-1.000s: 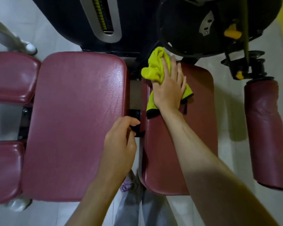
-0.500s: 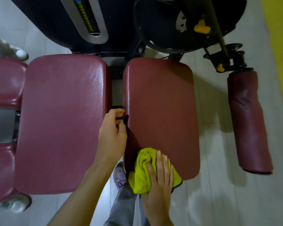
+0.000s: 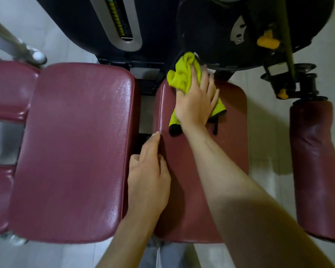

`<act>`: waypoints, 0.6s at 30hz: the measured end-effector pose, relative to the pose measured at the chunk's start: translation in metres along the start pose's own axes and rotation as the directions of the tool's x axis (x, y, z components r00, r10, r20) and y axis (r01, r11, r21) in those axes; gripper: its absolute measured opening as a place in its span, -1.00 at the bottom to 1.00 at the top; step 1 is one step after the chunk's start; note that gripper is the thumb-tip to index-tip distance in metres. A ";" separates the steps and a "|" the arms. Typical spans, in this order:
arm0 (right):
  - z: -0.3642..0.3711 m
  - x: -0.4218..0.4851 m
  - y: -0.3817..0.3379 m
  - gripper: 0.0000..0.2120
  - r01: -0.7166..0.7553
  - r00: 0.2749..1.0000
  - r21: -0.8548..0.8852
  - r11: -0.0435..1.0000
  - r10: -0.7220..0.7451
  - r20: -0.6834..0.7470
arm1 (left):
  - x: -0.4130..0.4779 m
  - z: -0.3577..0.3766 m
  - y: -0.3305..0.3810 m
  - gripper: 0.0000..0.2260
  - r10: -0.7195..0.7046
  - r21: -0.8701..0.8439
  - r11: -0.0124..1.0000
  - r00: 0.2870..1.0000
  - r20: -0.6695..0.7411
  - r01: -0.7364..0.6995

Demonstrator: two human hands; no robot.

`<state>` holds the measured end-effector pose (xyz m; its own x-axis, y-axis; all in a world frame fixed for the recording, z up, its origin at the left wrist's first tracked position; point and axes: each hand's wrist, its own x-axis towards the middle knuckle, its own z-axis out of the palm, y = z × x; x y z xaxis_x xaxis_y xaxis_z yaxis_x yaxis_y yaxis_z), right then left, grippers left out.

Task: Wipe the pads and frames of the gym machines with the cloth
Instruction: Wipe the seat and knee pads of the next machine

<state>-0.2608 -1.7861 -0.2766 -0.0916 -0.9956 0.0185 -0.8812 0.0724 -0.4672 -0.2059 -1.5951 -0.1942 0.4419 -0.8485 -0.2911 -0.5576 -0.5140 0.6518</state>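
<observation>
A yellow cloth point(image 3: 182, 78) with a black edge lies bunched at the far end of the right maroon seat pad point(image 3: 232, 144). My right hand point(image 3: 196, 101) presses flat on the cloth with fingers spread. My left hand point(image 3: 148, 176) rests on the left edge of that same pad, above the gap beside the wide left maroon pad point(image 3: 74, 151), its index finger stretched forward and the other fingers loosely bent. It holds nothing.
A maroon roller pad point(image 3: 315, 167) stands at the right. The black machine housing point(image 3: 220, 31) with a yellow knob point(image 3: 267, 41) and the weight-stack scale point(image 3: 120, 20) are at the back. More maroon pads point(image 3: 6, 93) lie at the left, with pale floor around them.
My right hand has swept the cloth from the near end of the right pad to its far end. My left hand has shifted onto the pad's left edge, index finger now extended.
</observation>
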 end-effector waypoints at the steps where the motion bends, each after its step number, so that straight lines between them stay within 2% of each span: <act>1: 0.001 0.007 0.001 -0.36 0.025 1.000 0.014 1.000 -0.024 -0.006 | 0.000 0.002 0.000 -0.48 -0.003 -0.001 1.000 1.000 -0.007 0.003; 7: -0.022 -0.043 0.019 -0.29 0.206 0.976 0.084 0.975 -0.210 0.049 | 0.001 0.008 0.013 -0.52 -0.048 -0.021 0.999 0.998 -0.039 0.047; 10: -0.032 -0.101 0.040 -0.40 0.252 0.959 0.107 0.962 -0.263 0.102 | 0.000 0.012 0.021 -0.53 -0.040 0.015 0.999 0.994 -0.100 0.042; 12: -0.032 -0.118 0.052 -0.46 0.286 0.948 0.100 0.953 -0.296 0.115 | -0.002 0.017 0.024 -0.53 -0.091 0.009 0.996 0.988 -0.122 0.093; 18: -0.028 -0.047 0.059 -0.37 0.352 0.923 0.063 0.934 -0.357 0.142 | -0.001 0.022 0.026 -0.47 -0.272 -0.015 0.962 0.954 -0.123 0.272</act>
<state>-0.3214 -1.7335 -0.2801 0.2961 -0.9534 0.0583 -0.8263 -0.2863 -0.4851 -0.2362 -1.6107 -0.1924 0.6600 -0.6545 -0.3689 -0.4054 -0.7236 0.5586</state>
